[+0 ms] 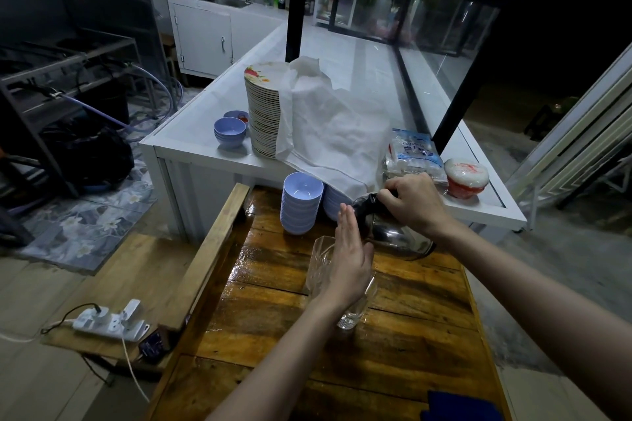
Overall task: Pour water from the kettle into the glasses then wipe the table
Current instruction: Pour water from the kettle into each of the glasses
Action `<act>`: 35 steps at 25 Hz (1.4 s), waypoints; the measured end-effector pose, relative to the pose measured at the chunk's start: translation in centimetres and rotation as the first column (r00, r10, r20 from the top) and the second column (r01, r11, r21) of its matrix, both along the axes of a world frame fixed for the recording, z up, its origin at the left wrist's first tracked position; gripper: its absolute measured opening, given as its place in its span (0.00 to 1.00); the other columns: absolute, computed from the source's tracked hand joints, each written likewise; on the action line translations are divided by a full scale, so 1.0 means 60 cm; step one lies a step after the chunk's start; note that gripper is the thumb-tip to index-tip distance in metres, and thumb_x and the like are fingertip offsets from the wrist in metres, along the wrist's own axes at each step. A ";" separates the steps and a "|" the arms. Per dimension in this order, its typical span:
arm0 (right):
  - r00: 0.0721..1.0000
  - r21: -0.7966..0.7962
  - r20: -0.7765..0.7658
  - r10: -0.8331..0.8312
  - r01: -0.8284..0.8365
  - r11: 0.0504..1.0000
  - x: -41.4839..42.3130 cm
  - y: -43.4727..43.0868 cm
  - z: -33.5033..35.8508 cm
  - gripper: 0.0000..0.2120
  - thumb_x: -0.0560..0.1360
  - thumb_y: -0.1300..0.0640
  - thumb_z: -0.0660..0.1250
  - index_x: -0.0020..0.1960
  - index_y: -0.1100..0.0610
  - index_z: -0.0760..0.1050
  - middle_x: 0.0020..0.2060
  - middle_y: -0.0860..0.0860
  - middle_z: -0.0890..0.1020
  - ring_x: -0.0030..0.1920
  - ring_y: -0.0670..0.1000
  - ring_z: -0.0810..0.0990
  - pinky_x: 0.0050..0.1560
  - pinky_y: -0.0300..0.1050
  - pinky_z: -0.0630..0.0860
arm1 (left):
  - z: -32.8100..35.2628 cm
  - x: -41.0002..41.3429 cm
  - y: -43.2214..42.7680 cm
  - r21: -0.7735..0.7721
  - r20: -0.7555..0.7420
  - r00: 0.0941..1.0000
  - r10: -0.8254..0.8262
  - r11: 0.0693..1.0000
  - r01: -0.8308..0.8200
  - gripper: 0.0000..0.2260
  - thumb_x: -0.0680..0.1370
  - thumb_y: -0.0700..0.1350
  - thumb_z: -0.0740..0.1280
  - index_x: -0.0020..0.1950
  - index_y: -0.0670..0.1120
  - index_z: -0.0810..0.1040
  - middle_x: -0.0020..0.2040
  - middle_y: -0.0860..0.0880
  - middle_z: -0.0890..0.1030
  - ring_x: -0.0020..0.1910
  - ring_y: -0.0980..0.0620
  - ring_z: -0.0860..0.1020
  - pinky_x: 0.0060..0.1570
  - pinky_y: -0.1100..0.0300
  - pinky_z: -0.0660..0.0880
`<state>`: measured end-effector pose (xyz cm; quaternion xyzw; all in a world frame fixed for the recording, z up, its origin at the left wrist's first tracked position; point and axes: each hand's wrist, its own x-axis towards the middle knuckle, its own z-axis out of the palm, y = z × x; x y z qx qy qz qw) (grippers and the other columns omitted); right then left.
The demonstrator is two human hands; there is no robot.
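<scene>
Head view: wet, glossy wooden counter (pixel 403 335), white work surface (pixel 191 143) behind, tiled floor and sink further back. Right hand (pixel 415 203) clenched around black handle of steel kettle (pixel 400 236), tilted toward glass (pixel 337 278). Left hand (pixel 349 261) flat, fingers pressed together, in front of glass. Blue cloth (pixel 458 407) at near edge

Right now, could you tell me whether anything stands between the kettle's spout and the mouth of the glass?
Yes, the left hand. It is held flat and upright between the tilted kettle, gripped by the right hand, and the glass standing on the wet wooden table. The spout itself is hidden behind that hand.
</scene>
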<state>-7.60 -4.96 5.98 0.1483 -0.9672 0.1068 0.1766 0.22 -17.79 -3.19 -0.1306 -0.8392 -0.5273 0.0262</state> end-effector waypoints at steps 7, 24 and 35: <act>0.998 0.076 -0.025 0.054 -0.052 0.996 -0.019 -0.004 0.015 0.20 0.72 0.50 0.60 0.28 0.62 0.77 0.24 0.57 0.78 0.28 0.55 0.72 0.45 0.49 0.68 | -0.003 -0.006 0.006 0.024 0.002 1.000 0.028 0.999 -0.028 0.30 0.83 0.44 0.53 0.76 0.45 0.34 0.77 0.49 0.33 0.76 0.55 0.34 0.76 0.57 0.40; 0.996 0.255 -0.020 0.089 -0.081 0.964 -0.035 -0.034 0.016 0.18 0.72 0.50 0.60 0.27 0.59 0.75 0.23 0.57 0.77 0.29 0.57 0.75 0.49 0.54 0.72 | -0.018 -0.015 0.005 0.056 -0.016 0.992 0.126 0.991 -0.125 0.31 0.83 0.41 0.54 0.76 0.43 0.34 0.77 0.48 0.34 0.77 0.54 0.36 0.72 0.67 0.36; 0.989 0.305 -0.042 0.142 -0.123 0.944 -0.035 -0.059 0.021 0.16 0.70 0.52 0.62 0.26 0.59 0.73 0.23 0.60 0.77 0.31 0.60 0.76 0.44 0.52 0.70 | -0.019 -0.010 0.000 0.077 -0.050 0.981 0.188 0.980 -0.184 0.33 0.82 0.41 0.55 0.74 0.48 0.31 0.78 0.48 0.35 0.77 0.54 0.37 0.72 0.67 0.39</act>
